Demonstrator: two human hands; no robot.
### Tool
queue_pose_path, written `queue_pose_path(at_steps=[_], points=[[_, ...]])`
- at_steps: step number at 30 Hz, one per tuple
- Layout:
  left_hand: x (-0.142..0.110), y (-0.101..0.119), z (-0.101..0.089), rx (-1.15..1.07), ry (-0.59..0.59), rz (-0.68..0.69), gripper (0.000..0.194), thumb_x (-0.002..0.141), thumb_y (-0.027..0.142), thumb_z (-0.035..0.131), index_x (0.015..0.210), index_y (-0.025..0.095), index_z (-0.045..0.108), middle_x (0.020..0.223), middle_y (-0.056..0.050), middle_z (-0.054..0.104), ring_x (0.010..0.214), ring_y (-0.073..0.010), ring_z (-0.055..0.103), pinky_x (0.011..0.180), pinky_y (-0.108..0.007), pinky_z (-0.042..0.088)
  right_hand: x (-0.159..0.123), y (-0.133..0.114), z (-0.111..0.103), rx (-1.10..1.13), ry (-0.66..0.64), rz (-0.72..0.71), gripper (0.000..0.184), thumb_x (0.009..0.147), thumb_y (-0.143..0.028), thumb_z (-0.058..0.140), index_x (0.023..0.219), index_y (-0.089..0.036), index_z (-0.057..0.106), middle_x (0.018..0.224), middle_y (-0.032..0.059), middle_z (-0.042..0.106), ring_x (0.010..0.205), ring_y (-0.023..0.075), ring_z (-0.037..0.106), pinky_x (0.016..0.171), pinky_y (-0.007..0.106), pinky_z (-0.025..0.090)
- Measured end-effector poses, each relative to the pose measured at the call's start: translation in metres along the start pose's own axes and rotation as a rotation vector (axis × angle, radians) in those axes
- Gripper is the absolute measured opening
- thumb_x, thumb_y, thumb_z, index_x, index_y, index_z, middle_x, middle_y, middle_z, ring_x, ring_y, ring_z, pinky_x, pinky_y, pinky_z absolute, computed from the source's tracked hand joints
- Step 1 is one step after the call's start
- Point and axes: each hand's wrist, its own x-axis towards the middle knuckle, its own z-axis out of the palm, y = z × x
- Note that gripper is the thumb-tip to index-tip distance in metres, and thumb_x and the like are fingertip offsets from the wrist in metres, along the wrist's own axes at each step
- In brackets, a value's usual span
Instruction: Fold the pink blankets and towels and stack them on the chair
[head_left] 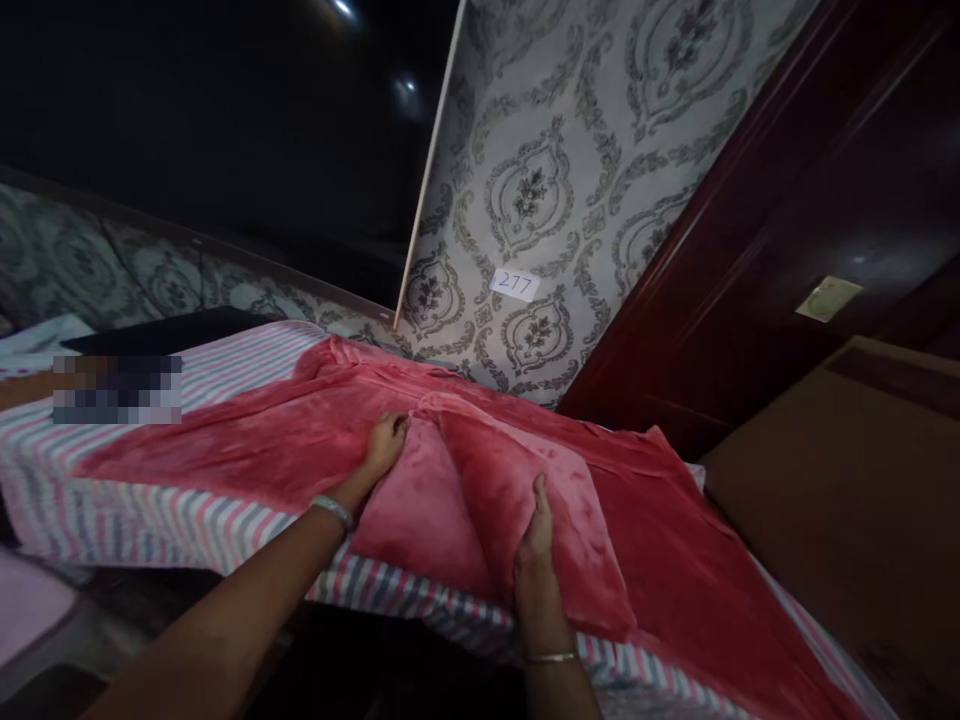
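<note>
A red plush cloth (pixel 660 540), which looks like a garment, lies spread over a table with a striped cover. Its middle has a lighter pink flap (pixel 427 500) folded over. My left hand (pixel 386 445), with a bracelet at its wrist, has its fingers curled in at the upper edge of this flap, pinching the plush. My right hand (pixel 534 545) rests on the nearer part of the plush, seen edge-on. Its thumb points up and away and its fingers look stretched out, partly hidden by the hand itself.
The striped table cover (pixel 202 520) hangs over the front edge. A dark, flat object (pixel 172 328) lies at the back left, beside another person's arm (pixel 34 388). A large black screen (pixel 225 130) hangs behind. A cardboard box (pixel 832 480) stands at the right by a dark red door (pixel 720 270).
</note>
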Motion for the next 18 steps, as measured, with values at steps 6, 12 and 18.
queue_pose_path(at_steps=[6, 12, 18], points=[[0.0036, -0.0029, 0.003, -0.007, 0.069, -0.055, 0.022, 0.085, 0.028, 0.053, 0.087, 0.014, 0.07, 0.093, -0.013, 0.07, 0.095, -0.0266, 0.065, 0.088, -0.038, 0.054, -0.0026, -0.0003, 0.0048, 0.138, -0.025, 0.09, 0.06, 0.08, -0.07, 0.062, 0.101, -0.016, 0.078, 0.096, 0.0083, 0.08, 0.122, 0.0241, 0.066, 0.111, 0.037, 0.047], [0.0007, 0.0019, 0.0, -0.013, 0.082, -0.059, 0.028, 0.084, 0.041, 0.057, 0.073, 0.017, 0.066, 0.083, -0.01, 0.064, 0.088, -0.0253, 0.062, 0.086, -0.037, 0.052, -0.0083, -0.0018, 0.0069, 0.143, -0.105, 0.061, 0.056, 0.079, -0.067, 0.064, 0.096, -0.017, 0.08, 0.091, 0.0085, 0.08, 0.119, 0.0258, 0.067, 0.111, 0.037, 0.048], [0.0053, 0.0039, 0.0043, -0.02, 0.063, -0.115, 0.026, 0.075, 0.043, 0.065, 0.066, 0.018, 0.065, 0.077, -0.009, 0.062, 0.087, -0.0276, 0.061, 0.084, -0.038, 0.051, -0.0051, 0.0008, 0.0062, 0.178, -0.093, -0.009, 0.051, 0.079, -0.062, 0.067, 0.099, -0.017, 0.079, 0.095, 0.007, 0.08, 0.12, 0.0242, 0.066, 0.109, 0.035, 0.049]])
